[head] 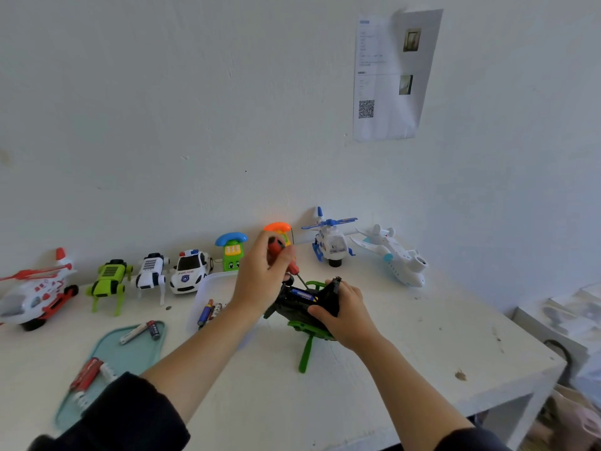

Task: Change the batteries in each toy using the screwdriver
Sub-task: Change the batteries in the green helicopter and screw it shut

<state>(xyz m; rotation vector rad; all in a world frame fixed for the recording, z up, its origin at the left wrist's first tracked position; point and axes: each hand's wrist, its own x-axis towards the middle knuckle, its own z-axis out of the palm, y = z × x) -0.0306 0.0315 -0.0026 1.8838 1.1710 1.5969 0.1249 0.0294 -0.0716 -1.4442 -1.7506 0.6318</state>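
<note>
Centrally, the left hand (265, 275) grips the red screwdriver (282, 255), tip angled down into the upturned black-and-green toy helicopter (304, 312), whose open bay shows 1 blue battery (302, 292). The right hand (341, 312) clasps the helicopter from its right side. Both forearms reach in from the desk's (390, 369) near edge. "POLICE" reads on the white toy car (190, 271) in the row along the far edge. Bare surface extends toward the right corner.
</note>
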